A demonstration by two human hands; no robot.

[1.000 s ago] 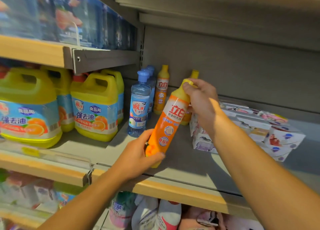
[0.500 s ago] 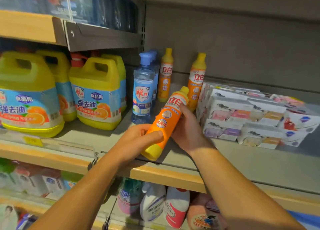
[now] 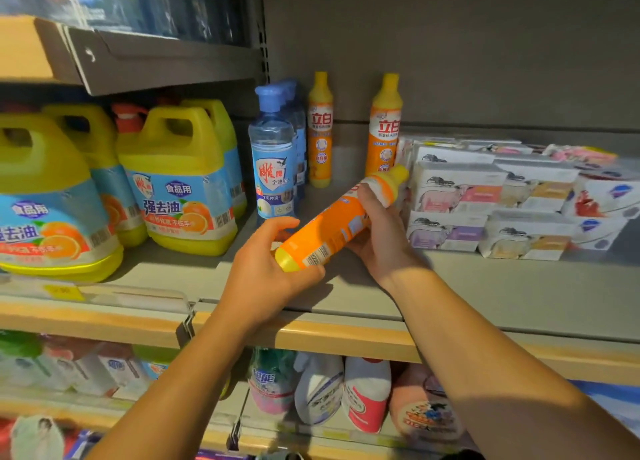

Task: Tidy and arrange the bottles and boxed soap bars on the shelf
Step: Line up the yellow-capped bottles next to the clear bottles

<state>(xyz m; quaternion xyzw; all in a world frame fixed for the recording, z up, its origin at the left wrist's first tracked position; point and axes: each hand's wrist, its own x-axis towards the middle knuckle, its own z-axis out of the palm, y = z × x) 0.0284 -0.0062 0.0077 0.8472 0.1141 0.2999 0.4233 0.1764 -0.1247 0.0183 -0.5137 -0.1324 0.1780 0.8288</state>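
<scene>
Orange bottle tilted, held above shelf btwn both hands: left hand curled round its base, right hand gripping upper body just below cap. Soap boxes just right of right grip; 2 upright orange bottles behind.

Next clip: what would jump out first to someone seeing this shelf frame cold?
The orange bottle held tilted at centre, the left hand gripping its base and the right hand under its neck. Behind it two matching orange bottles stand upright by the back wall. Big yellow jugs fill the shelf's left side, and stacked boxed soap bars sit on the right.
</scene>
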